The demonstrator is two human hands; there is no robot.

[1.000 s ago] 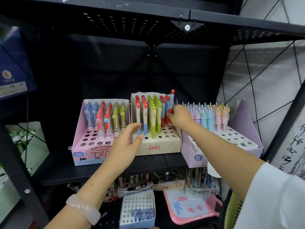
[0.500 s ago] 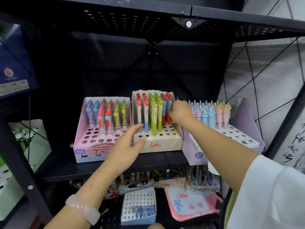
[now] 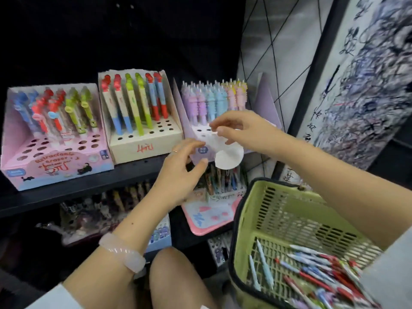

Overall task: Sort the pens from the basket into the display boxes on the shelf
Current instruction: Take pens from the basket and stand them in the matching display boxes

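Hidden, cropped or unclear:

- Basket [image 3: 263, 219], at 5 o'clock: near and right walls cut off by the bottom edge and covered by the right forearm and sleeve.
- Pens in basket [image 3: 312, 270]: smeared by motion; number and prints unreadable.
- Lilac box [image 3: 265, 101], at 1 o'clock: front panel and holes covered by both hands and a white paper piece [image 3: 229, 156]; what that paper is cannot be told.
- Left hand [image 3: 182, 172] and right hand [image 3: 243, 128]: blurred; grip on the paper uncertain.
- Lower shelf stock [image 3: 107, 210], at 7 o'clock: dark, blurred, unidentifiable.
- Pink box [image 3: 55, 166], at 9 o'clock: left edge cropped, lettering smeared.
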